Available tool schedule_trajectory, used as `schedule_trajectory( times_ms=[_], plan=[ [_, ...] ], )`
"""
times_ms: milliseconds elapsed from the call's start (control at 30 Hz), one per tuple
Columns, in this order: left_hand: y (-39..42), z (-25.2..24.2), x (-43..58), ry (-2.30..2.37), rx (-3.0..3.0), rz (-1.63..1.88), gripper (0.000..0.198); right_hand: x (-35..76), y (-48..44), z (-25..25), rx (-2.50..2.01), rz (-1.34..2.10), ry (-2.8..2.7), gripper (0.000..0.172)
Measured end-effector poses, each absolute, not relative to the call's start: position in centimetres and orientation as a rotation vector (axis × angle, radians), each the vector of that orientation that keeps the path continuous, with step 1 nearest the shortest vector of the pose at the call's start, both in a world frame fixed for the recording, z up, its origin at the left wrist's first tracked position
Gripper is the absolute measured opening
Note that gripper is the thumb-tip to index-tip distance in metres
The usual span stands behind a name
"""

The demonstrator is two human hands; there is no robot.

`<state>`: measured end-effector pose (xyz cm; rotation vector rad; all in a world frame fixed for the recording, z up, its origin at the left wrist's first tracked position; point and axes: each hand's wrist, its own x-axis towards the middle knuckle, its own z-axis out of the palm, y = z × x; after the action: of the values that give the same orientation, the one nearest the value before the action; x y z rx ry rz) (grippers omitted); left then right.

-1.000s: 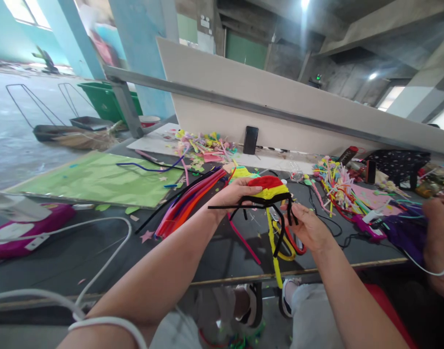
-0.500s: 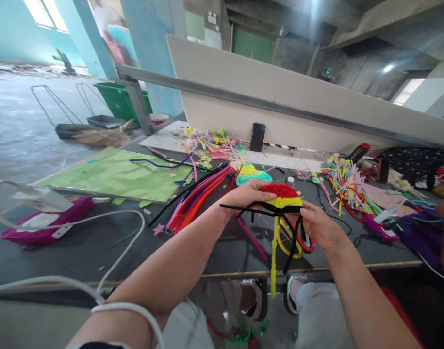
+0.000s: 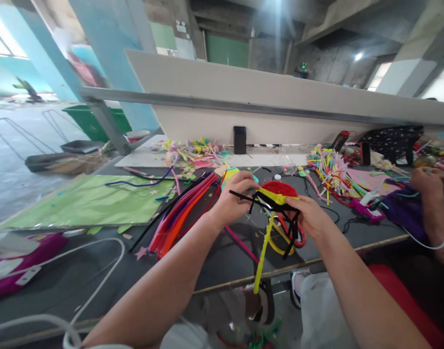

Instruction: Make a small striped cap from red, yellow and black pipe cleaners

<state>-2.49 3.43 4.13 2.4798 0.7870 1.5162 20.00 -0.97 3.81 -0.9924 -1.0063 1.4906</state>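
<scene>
Both hands hold a half-round piece of red, yellow and black pipe cleaners [image 3: 280, 189] above the table's front edge. My left hand [image 3: 239, 194] has its fingers closed at the piece's left end, where a black strand sticks out. At the right end, my right hand [image 3: 309, 213] pinches the piece with the thumb on the yellow band. A yellow pipe cleaner [image 3: 264, 247] hangs down from it, beside loose black ends. Behind them is a red loop [image 3: 302, 235], partly hidden. Past my left hand lies a yellow and turquoise piece [image 3: 229, 175], partly covered.
A bundle of pipe cleaners [image 3: 183, 213] lies left of my hands, near a green sheet [image 3: 83, 198]. A phone [image 3: 239, 140] leans at the back. Colourful stems [image 3: 329, 169] lie on the right. Another person's hand [image 3: 427, 186] is at far right. A white cable [image 3: 112, 266] crosses the left side.
The view has swung to the right. My left hand has bent its fingers in at the left end, and the piece has tilted, its right end lower.
</scene>
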Motion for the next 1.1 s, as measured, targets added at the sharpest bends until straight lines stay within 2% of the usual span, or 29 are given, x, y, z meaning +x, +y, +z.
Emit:
schedule_trajectory(
  times_ms=[100, 167, 267, 467, 600, 833, 900, 1033, 1100],
  plan=[
    [2.5, 3.4, -1.4, 0.671, 2.616, 1.257, 0.038, 20.2, -0.9, 3.7, -1.050, 1.400, -0.994, 0.036],
    [2.3, 2.8, -0.6, 0.659, 2.624, 1.176, 0.036, 20.1, -0.8, 3.4, -1.130, 1.300, -0.963, 0.040],
    [2.2, 2.3, -0.1, 0.662, 2.600, 1.180, 0.026, 19.7, -0.6, 2.7, -1.191, 1.183, -0.952, 0.042],
    [2.1, 2.3, -0.3, 0.661, 2.577, 1.255, 0.023, 19.2, -0.3, 2.3, -1.212, 1.118, -0.984, 0.044],
    [2.2, 2.1, -0.3, 0.625, 2.613, 1.274, 0.015, 18.7, -0.5, 2.4, -1.173, 1.161, -1.005, 0.045],
    [2.0, 2.3, -0.3, 0.639, 2.687, 1.244, 0.014, 18.3, -0.6, 2.0, -1.105, 1.184, -1.021, 0.047],
    [1.9, 2.4, -0.3, 0.716, 2.679, 1.250, 0.018, 18.4, -0.6, 2.1, -1.100, 1.143, -1.014, 0.049],
    [1.7, 2.7, -0.1, 1.006, 2.635, 1.341, 0.045, 19.1, -0.5, 2.9, -1.018, 1.135, -0.891, 0.048],
    [1.2, 2.9, 0.1, 1.156, 2.585, 1.468, 0.036, 19.8, -0.3, 3.4, -1.007, 1.090, -0.830, 0.047]
  ],
)
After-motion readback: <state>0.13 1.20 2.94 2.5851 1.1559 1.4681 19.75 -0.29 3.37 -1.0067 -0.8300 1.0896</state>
